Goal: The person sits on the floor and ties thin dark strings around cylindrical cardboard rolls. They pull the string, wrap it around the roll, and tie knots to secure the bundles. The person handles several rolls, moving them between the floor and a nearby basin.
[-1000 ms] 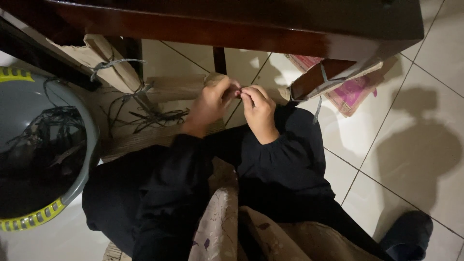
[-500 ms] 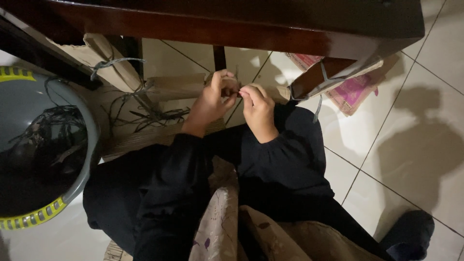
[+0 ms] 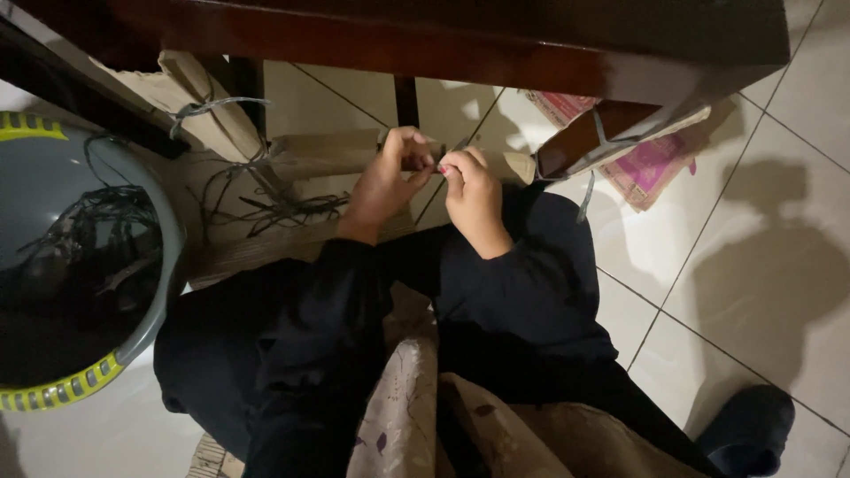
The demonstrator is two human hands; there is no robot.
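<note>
My left hand (image 3: 390,181) and my right hand (image 3: 471,196) meet just below the edge of a dark wooden table (image 3: 460,40), above my lap. Both pinch something small and thin between the fingertips; it is too small and dim to identify, perhaps a strip or a wire. Both arms are in black sleeves. A patterned beige cloth (image 3: 416,416) lies over my lap.
A grey basin with a yellow rim (image 3: 133,292), holding dark thin strips, stands at the left. Brown paper bundles tied with wire (image 3: 208,111) and loose dark strands (image 3: 274,208) lie on the tiled floor. A pink printed bag (image 3: 651,164) lies at the right, a dark shoe (image 3: 748,429) lower right.
The hands stay together at the same spot; the fingers shifted slightly as they work the small thing between them.
</note>
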